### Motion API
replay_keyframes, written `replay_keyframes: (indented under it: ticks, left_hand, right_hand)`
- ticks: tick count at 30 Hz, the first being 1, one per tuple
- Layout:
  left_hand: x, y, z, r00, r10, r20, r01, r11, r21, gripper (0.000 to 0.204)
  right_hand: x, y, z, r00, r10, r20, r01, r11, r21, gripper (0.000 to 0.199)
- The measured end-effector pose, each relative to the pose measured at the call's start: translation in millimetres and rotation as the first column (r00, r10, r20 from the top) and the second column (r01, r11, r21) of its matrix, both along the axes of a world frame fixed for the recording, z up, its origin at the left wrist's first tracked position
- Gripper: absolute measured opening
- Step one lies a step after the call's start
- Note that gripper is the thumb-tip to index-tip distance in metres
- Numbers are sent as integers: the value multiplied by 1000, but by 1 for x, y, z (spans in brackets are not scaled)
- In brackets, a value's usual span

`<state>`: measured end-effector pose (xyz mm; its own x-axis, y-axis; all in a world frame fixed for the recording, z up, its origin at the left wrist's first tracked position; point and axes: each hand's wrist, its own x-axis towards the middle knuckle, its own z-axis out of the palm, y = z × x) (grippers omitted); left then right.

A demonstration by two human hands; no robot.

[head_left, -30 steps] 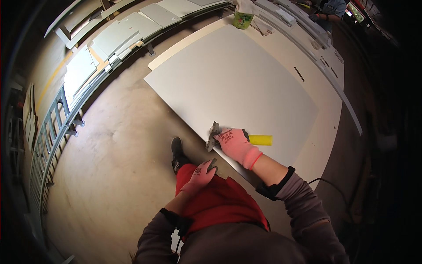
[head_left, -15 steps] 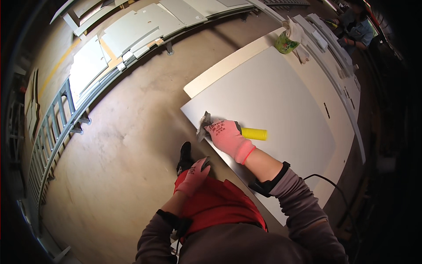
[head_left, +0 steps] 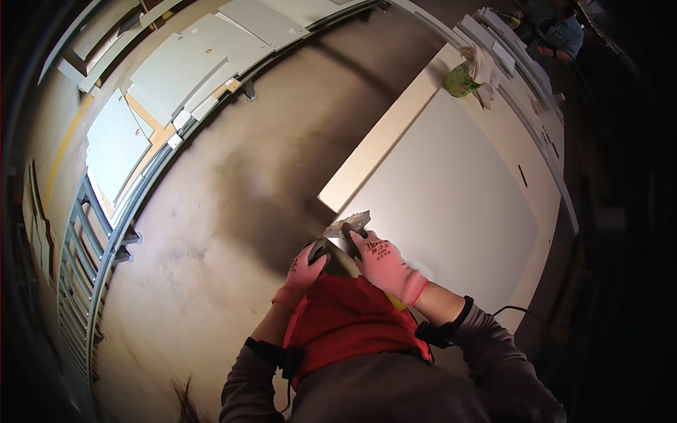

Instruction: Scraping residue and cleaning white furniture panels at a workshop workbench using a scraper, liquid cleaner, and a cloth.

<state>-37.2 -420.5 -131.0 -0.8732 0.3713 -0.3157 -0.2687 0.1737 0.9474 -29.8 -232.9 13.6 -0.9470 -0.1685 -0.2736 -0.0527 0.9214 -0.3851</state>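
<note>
My right hand (head_left: 386, 264), in a pink glove with dark fingertips, is wrapped round a wide-bladed scraper (head_left: 350, 224). Its metal blade is smeared with pale residue. A little of the yellow handle (head_left: 396, 302) shows beneath my wrist. The blade is over the near left corner of a large pale panel (head_left: 451, 176); whether it touches cannot be told. My left hand (head_left: 303, 275), gloved alike, hovers just left of the blade. Its fingers are loosely bent and slightly apart, with nothing visible in them.
A green container (head_left: 460, 81) with a pale cloth or bag (head_left: 482, 67) stands on the panel's far end. Long strips (head_left: 525, 88) lie along the right. Beyond them is another person (head_left: 559, 39). At left, a roller conveyor (head_left: 88, 229) carries pale panels (head_left: 180, 60).
My right hand has drawn the scraper back toward my body, turning its handle nearer me. My left hand has risen from my thigh toward the blade. The view has shifted.
</note>
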Motion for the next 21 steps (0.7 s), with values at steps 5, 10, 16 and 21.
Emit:
replay_keyframes:
  ticks: [5,10,16,21]
  left_hand:
    - [-41,11,51,965,-101,243,49,976,211,30]
    - [-49,12,61,937,-163,309,67,952,299,28]
    - [-53,10,61,958,-191,213,132,956,263,24]
    - [-52,9,67,958,-191,214,134,958,253,22]
  right_hand:
    - [9,-18,12,996,10,92,-15,998,60,41]
    - [9,-26,6,999,39,-3,-39,995,96,38]
    - [4,-34,13,998,-44,47,43,999,30,38]
    - [5,-39,11,998,54,30,-57,992,111,39]
